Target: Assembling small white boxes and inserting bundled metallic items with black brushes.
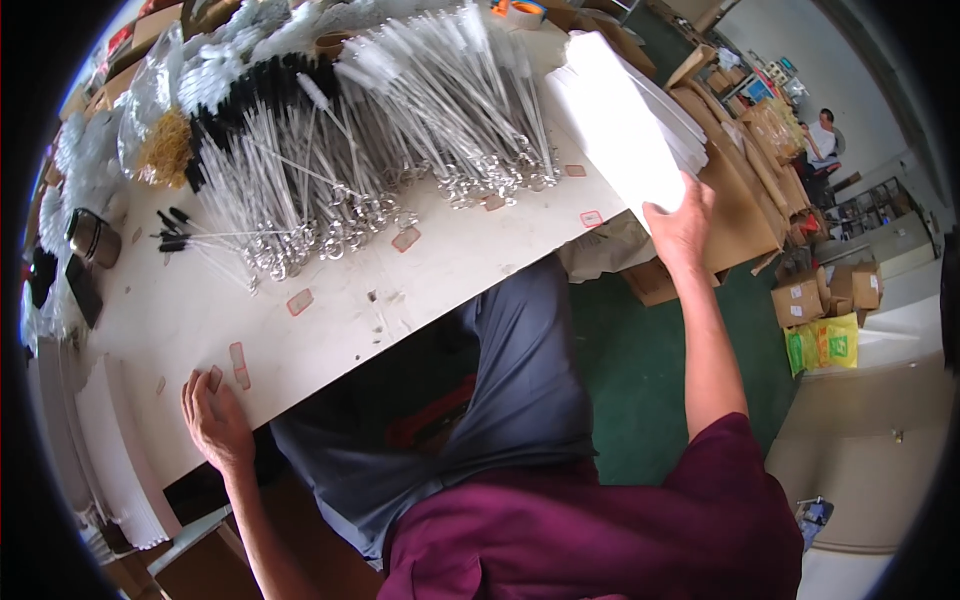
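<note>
My right hand [683,228] grips the near end of a long white flat piece, like folded card [622,115], which lies over a stack of similar white pieces [672,112] at the table's right end. Resting on the near left edge of the white table [330,345], my left hand [217,420] has its fingers stretched out and holds nothing. Across the far side of the table lie piles of thin wire tube brushes with looped ends: black-bristled brushes [262,120] on the left, white-bristled brushes [440,100] to their right.
A metal-coloured cup [93,238] and a dark phone-like slab [83,291] sit at the left. White long boxes [125,450] stand by the left edge. A tape roll [524,13] lies at the back. Cardboard boxes [735,215] flank the right; another person [822,137] sits farther off.
</note>
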Available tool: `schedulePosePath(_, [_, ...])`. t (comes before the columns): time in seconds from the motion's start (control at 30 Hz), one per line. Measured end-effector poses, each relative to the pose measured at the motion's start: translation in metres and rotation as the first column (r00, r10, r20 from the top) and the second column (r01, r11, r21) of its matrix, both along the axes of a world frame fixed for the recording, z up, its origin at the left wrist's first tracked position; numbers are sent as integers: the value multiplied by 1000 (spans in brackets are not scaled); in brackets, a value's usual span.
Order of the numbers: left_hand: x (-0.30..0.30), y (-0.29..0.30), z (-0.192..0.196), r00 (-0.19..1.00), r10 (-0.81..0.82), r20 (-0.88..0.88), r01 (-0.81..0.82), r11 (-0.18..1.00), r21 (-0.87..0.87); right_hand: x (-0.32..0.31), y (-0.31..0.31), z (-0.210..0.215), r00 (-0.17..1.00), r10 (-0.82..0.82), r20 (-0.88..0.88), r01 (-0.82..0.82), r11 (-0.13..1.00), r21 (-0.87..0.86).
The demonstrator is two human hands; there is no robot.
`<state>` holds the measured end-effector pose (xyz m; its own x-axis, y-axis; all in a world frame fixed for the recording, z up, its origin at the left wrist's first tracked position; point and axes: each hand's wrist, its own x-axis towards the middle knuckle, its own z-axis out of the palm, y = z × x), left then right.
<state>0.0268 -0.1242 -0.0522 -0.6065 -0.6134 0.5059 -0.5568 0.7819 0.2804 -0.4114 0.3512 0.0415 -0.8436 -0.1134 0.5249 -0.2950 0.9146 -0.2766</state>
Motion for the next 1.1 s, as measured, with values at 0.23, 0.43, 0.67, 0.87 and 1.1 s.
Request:
schedulePosePath(0.23, [-8, 28, 16, 974, -143, -176, 154, 987, 54, 94, -93, 26, 736, 650, 187, -600, 755, -265])
schedulePosePath(0.43, [-47, 123, 85, 833, -553, 9, 553, 833, -16, 144, -160, -4, 313, 899, 307, -916, 371, -154])
schedulePosePath(0.67, [-79, 123, 83, 793, -559, 244, 541, 829, 143, 174, -206, -14, 68, 950, 304, -984, 115, -139])
schedulePosePath(0.87, [-84, 115, 81, 796, -580, 173, 524, 803, 285, 177, -214, -18, 40, 973, 228, -992, 66, -104])
schedulePosePath(1.1, [-73, 114, 74, 872, -401, 283, 348, 912, 217, 182, -198, -14, 366, 928, 76, -927, 370, -61])
